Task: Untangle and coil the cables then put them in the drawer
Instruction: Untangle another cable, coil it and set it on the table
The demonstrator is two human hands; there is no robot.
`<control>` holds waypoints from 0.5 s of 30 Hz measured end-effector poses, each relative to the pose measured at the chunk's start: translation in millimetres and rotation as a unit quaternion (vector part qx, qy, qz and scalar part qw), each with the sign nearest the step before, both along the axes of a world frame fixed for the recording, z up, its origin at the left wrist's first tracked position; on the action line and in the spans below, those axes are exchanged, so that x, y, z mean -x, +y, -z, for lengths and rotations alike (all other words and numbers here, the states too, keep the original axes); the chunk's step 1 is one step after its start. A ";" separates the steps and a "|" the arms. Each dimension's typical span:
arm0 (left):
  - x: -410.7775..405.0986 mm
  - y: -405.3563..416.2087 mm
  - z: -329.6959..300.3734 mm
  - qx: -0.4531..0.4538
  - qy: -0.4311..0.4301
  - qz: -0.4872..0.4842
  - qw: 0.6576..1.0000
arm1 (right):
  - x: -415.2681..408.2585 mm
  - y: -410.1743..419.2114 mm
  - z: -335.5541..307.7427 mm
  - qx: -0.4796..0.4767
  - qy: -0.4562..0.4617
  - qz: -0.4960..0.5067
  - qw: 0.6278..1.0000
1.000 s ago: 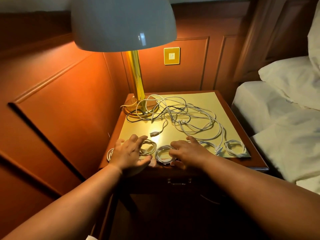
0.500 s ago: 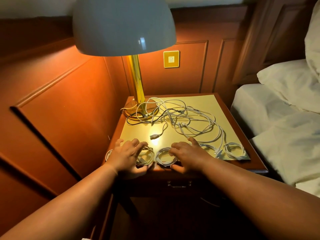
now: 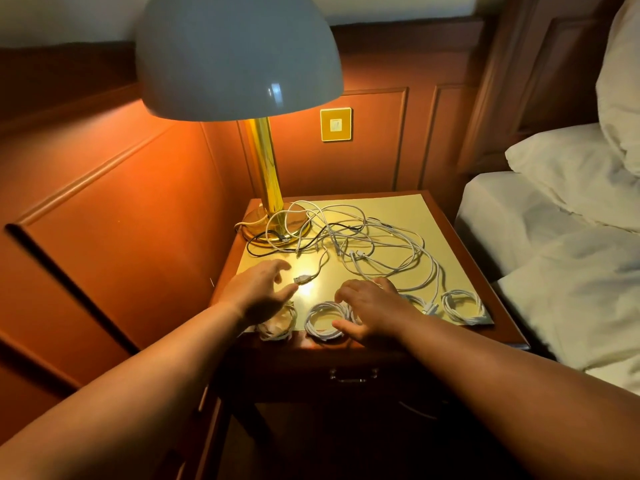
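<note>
1. Bedroom corner, wood-panelled walls, a gold switch plate on the back wall, and a bed with white linen at right.
2. The surface is a wooden nightstand with a yellowish mat on top. A brass lamp with a pale shade stands at the back left corner.
3. A tangle of loose cables, mostly white with one black, is spread over the back half of the mat, partly looped round the lamp base.
4. Finished coils sit in a row along the front edge: one coil under the left wrist, a second coil next to it, a third coil at far right. There may be one more behind the right hand, hidden.
5. The drawer under the top looks closed, handle visible.
6. Left hand: fingers spread and relaxed, holding nothing, close to a loose USB plug lying on the mat.
7. Right hand: fingers loosely curved, resting on the second coil, no clear grasp.
8. Step, my judgement: mid-task, some cables coiled, moving on to the next loose cable.
9. Next move likely needs a pinch on the plug end, then drawing that lead free of the tangle without dragging the lamp cord or disturbing the coils.
</note>
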State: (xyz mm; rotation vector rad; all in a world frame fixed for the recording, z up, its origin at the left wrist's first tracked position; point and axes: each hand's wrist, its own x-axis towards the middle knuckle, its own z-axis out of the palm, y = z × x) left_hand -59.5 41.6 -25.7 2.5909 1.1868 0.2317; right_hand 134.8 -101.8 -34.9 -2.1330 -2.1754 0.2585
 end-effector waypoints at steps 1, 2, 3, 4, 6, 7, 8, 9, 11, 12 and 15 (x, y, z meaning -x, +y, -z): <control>-9.3 1.3 0.1 0.007 0.010 0.000 1.000 | -0.6 -0.5 -0.8 -0.007 0.007 0.007 1.000; -19.0 2.9 1.6 0.007 0.022 0.000 1.000 | -1.3 -1.2 -1.8 -0.015 0.015 0.015 1.000; -28.9 3.9 3.6 0.000 0.038 0.000 0.999 | -2.3 -1.9 -3.0 -0.022 0.026 0.025 0.999; -38.4 4.9 6.6 -0.013 0.054 0.001 0.998 | -3.5 -2.8 -4.2 -0.029 0.039 0.035 0.998; -54.3 9.2 12.6 -0.041 0.098 0.005 0.994 | -6.0 -4.3 -6.7 -0.043 0.058 0.052 0.996; -59.9 11.1 13.3 -0.054 0.120 0.008 0.991 | -7.7 -4.7 -7.3 -0.048 0.064 0.058 0.995; -64.3 14.3 13.3 -0.069 0.139 0.013 0.988 | -9.6 -5.2 -7.6 -0.053 0.070 0.064 0.994; -67.3 16.9 12.6 -0.080 0.156 0.015 0.984 | -11.7 -6.1 -7.2 -0.059 0.080 0.071 0.993; -73.3 20.0 10.1 -0.080 0.180 0.008 0.980 | -15.6 -8.1 -7.7 -0.076 0.114 0.083 0.987; -76.5 18.8 7.8 -0.064 0.170 -0.003 0.983 | -17.4 -8.9 -8.3 -0.091 0.139 0.092 0.982; -86.4 7.1 -6.8 0.056 -0.015 -0.063 0.996 | -17.4 -8.8 -15.0 -0.141 0.250 0.152 0.946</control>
